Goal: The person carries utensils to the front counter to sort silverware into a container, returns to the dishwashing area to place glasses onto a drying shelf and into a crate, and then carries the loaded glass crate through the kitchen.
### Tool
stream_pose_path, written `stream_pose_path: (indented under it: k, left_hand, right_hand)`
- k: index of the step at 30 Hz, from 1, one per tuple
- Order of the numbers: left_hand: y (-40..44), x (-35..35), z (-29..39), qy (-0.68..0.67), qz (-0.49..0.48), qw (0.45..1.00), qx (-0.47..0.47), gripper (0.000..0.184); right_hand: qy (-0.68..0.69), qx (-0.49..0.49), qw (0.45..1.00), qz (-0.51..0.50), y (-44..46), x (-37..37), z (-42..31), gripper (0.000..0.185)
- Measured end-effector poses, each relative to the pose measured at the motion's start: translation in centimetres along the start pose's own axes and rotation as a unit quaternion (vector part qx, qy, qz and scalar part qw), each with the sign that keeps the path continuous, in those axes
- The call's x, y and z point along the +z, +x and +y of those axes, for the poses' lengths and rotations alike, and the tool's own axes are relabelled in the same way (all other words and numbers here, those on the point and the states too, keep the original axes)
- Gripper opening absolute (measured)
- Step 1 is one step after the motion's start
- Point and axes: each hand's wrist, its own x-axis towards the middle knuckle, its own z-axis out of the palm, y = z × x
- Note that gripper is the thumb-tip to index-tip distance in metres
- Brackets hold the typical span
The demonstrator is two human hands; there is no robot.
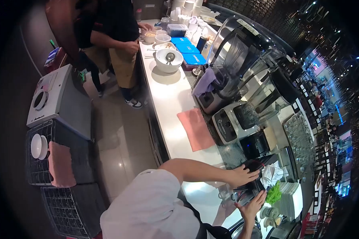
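Note:
My left hand (245, 176) reaches across the counter from a white sleeve, its fingers curled over a dark, glossy black container (256, 184). On the near side of the same container, my right hand (252, 206) grips its edge with fingers extended along it. What lies inside the container is hard to make out. Clear glass-like items (226, 195) stand close to my wrists. Just beyond my fingers are green leaves (273, 193), a crumpled white cloth or paper (272, 174) and a stack of pale plates (287, 201).
Two blenders (226, 124) stand along the counter (163, 101), near a pink cloth (195, 129). Farther up are a white bowl (163, 65) with a ladle and blue-lidded boxes (194, 59). A co-worker (119, 44) works there. Black racks (64, 207) stand across the aisle.

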Motion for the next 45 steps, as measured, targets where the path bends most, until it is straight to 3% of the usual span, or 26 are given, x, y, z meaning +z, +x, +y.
stream_pose_path:
  k: [8, 14, 19, 24, 27, 34, 36, 38, 40, 43, 45]
  left_hand:
    - [0.1, -2.2, 1.6, 0.032, -0.015, 0.999, -0.022, 0.107]
    - [1.4, 0.2, 1.1, 0.012, 0.078, 0.997, -0.019, 0.061]
    - [3.1, 3.2, -0.6, -0.065, 0.168, 0.984, 0.004, 0.049]
    - [4.4, 6.5, -1.6, -0.091, 0.255, 0.962, 0.017, 0.055]
    - [3.9, 6.1, -1.7, -0.169, 0.203, 0.964, -0.009, 0.057]
    - [4.8, 8.0, 1.4, -0.197, 0.363, 0.911, -0.012, 0.060]
    - [4.9, 9.2, 1.8, -0.238, 0.375, 0.895, -0.031, 0.062]
    - [5.1, 9.1, 2.1, -0.230, 0.391, 0.891, -0.003, 0.064]
    - [4.8, 8.8, 1.5, -0.223, 0.378, 0.898, 0.045, 0.066]
    - [4.3, 8.6, 0.9, -0.225, 0.344, 0.909, 0.070, 0.062]
    - [3.7, 6.6, 0.9, -0.178, 0.347, 0.915, 0.101, 0.058]
  right_hand:
    - [0.056, 0.007, 0.998, 0.032, -0.1, -0.2, 0.0, 0.131]
    - [0.050, 0.026, 0.995, 0.082, 0.5, -0.2, -0.3, 0.103]
    - [0.059, 0.092, 0.970, 0.216, 1.4, 2.2, 0.5, 0.066]
    - [0.055, 0.120, 0.946, 0.295, 2.4, 4.2, 0.9, 0.057]
    - [0.080, 0.119, 0.938, 0.314, 2.3, 4.3, 0.8, 0.058]
    - [0.038, 0.143, 0.942, 0.302, 1.5, 3.6, 0.5, 0.059]
    - [0.135, 0.203, 0.942, 0.232, 0.8, 3.2, -0.7, 0.061]
    - [0.089, 0.226, 0.954, 0.177, -0.1, 2.5, -1.5, 0.076]
    - [0.048, 0.236, 0.957, 0.161, -1.5, 0.6, -2.7, 0.074]
    - [0.202, 0.299, 0.930, 0.070, -5.8, -1.6, -4.7, 0.070]
    - [0.245, 0.243, 0.937, 0.049, -11.2, -2.2, -5.5, 0.065]
